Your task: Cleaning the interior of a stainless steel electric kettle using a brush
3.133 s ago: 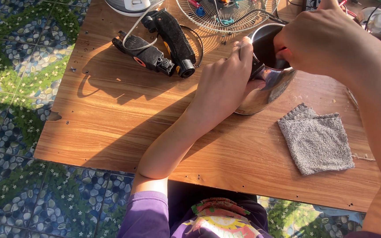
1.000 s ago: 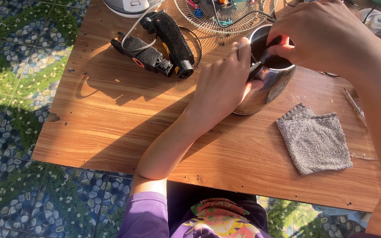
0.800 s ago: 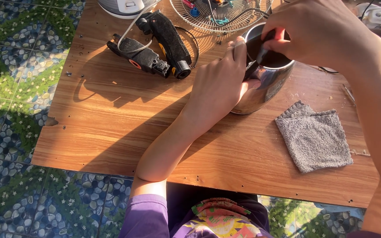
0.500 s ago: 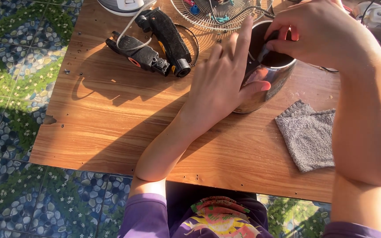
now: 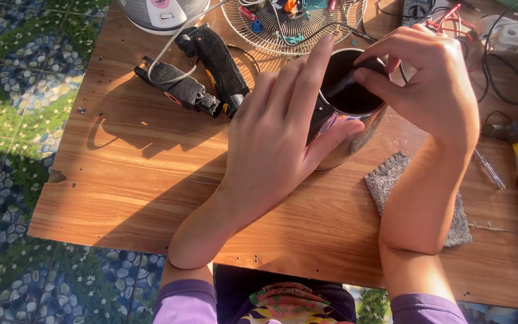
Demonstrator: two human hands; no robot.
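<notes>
Steel pot (image 5: 355, 129) stands on the bench (image 5: 151, 180) between both hands, the left hand (image 5: 283, 138) wrapped around its near wall, the right hand (image 5: 433, 84) pinching a dark tool (image 5: 346, 84) dipped inside. Best to keep the left grip firm so the pot cannot turn while the tool works. Its tip and the pot's dark inside are hard to make out; a grey cloth (image 5: 391, 180) lies partly under the right forearm.

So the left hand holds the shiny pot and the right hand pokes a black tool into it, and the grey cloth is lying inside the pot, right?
Not quite. The grey cloth lies on the table, beside the pot and partly under the right forearm, as the head view shows. The rest is right: the left hand holds the pot and the right hand pokes a black tool into it.
</notes>
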